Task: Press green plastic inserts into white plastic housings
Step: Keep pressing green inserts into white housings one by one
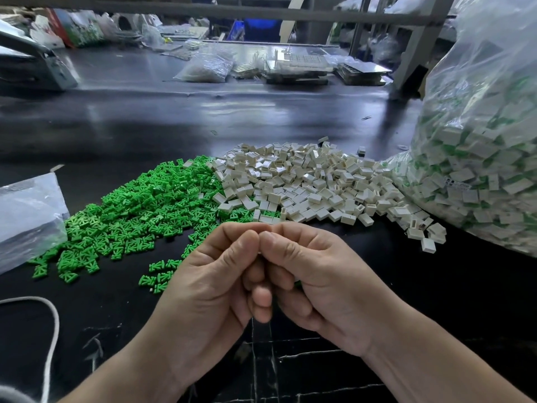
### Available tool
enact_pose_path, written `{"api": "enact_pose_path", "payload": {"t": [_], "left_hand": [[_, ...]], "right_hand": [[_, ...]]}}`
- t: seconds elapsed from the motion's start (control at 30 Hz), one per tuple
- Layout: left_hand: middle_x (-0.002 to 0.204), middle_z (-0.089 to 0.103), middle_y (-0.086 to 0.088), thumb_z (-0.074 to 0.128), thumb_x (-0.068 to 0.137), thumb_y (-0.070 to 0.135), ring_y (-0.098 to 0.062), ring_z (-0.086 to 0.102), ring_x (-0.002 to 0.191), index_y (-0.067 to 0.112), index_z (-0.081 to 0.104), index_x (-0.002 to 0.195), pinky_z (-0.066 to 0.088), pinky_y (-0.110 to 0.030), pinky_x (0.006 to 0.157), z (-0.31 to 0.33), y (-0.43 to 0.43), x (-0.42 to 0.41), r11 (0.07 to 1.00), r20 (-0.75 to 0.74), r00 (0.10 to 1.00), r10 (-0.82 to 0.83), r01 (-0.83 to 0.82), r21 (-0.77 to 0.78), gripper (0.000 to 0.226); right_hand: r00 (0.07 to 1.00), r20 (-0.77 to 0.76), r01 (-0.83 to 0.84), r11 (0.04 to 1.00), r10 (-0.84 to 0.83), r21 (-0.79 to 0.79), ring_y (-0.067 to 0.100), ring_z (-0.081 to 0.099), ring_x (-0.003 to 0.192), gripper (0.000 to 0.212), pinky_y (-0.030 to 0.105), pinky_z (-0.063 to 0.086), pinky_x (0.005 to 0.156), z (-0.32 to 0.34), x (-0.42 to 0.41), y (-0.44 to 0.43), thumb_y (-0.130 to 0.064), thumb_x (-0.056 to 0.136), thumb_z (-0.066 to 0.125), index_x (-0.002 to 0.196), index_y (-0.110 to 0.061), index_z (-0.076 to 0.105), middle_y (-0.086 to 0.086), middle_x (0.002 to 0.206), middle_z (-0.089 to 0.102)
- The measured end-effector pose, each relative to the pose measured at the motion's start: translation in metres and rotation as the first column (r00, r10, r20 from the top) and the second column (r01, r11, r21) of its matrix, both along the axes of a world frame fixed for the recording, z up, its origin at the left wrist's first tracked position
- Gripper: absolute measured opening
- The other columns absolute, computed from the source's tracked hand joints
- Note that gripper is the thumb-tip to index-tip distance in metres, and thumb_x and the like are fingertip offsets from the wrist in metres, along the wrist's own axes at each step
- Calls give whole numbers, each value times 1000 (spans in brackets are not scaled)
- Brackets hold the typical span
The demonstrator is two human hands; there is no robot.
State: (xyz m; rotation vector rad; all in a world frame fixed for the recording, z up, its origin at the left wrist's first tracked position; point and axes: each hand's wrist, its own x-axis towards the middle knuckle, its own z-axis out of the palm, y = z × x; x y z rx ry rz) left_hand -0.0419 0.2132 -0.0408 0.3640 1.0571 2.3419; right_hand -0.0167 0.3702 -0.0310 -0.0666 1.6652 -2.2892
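Plainly, both heaps lie within a short reach beyond the hands, which suits one-piece-at-a-time work. The loose pile of small green plastic inserts (139,210) spreads toward the left edge of the shiny black bench (145,120). The pile of white box-shaped plastic housings (305,181) touches it and runs toward the right edge. That likely lets each hand draw from its own side.

The left hand (209,274) and right hand (313,274) meet above the near edge, knuckle to knuckle. Each grip is curled tight with the thumb tips touching. I cannot tell what sits between them, as the fingers hide it. The pose suits squeezing an insert into a housing, with the thumbs giving the push.

A large clear plastic bag stuffed with white-and-green pieces (479,141) stands at the right edge, touching the housings. It is probably there for finished parts, so they drop in without a stretch. A flat clear plastic bag (26,210) lies at the left edge beside the inserts. A white cord (53,324) curves near the near-left corner.
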Motion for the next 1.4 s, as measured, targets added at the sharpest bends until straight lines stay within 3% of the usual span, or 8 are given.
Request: {"api": "enact_pose_path", "payload": {"t": [0.23,0.47,0.63,0.8,0.93,1.07,1.17,1.4], "left_hand": [[72,63,-17,66,89,21,-23,62,54,8,70,103,51,-29,47,-1,1,-5,976,-128,985,116,-137,-170,19],[72,67,-12,60,80,27,-25,65,59,21,73,89,51,-27,48,-2,-8,-8,808,-318,918,237,-368,-460,17],[85,68,15,64,85,35,-3,66,78,41,68,99,51,-14,66,-13,-7,-2,488,-698,716,-13,-605,-629,15],[118,57,12,66,87,36,-8,54,104,35,60,130,44,-20,83,-21,-4,-3,239,-777,380,-502,-802,-547,43],[101,64,2,76,79,26,-21,59,88,23,74,106,54,-32,70,-23,-1,-6,232,-736,275,-618,-831,-505,27],[95,63,9,78,78,25,-16,57,85,26,73,90,52,-28,69,-21,-3,-8,268,-742,285,-607,-805,-529,13],[92,61,11,77,79,21,-15,55,84,27,69,89,49,-28,71,-21,-4,-9,272,-741,308,-596,-791,-548,14],[82,62,11,78,73,6,-16,57,77,23,64,84,42,-27,68,-17,-3,-10,241,-727,335,-600,-790,-563,24]], "right_hand": [[1000,-5,12,999,-13,-51,9,39,38,32,17,25,34,-1,-7,6,-29,92,58,75,-2,57,2,57,51],[991,-52,77,833,-126,-547,11,51,45,20,15,38,32,1,-25,48,-22,72,76,74,-11,60,8,76,58],[903,-209,418,882,-377,217,9,48,45,12,18,36,35,-9,-33,59,-36,88,73,85,-25,72,-3,69,62],[898,-439,437,168,-25,884,12,64,86,40,22,49,76,-25,-41,51,-44,93,64,132,-39,57,-12,84,63],[953,-272,279,-39,136,959,28,59,110,47,35,45,80,-30,-47,39,-50,99,49,145,-46,40,0,116,60],[940,-331,328,45,79,944,24,60,98,22,33,46,77,-29,-44,40,-49,96,55,109,-34,65,-7,101,58],[935,-350,347,54,62,936,21,58,89,24,34,43,72,-31,-43,43,-53,93,59,87,-30,54,-9,89,54],[942,-322,327,-38,98,944,27,59,104,30,34,42,76,-30,-44,36,-46,98,50,122,-31,61,-2,111,62]]}}
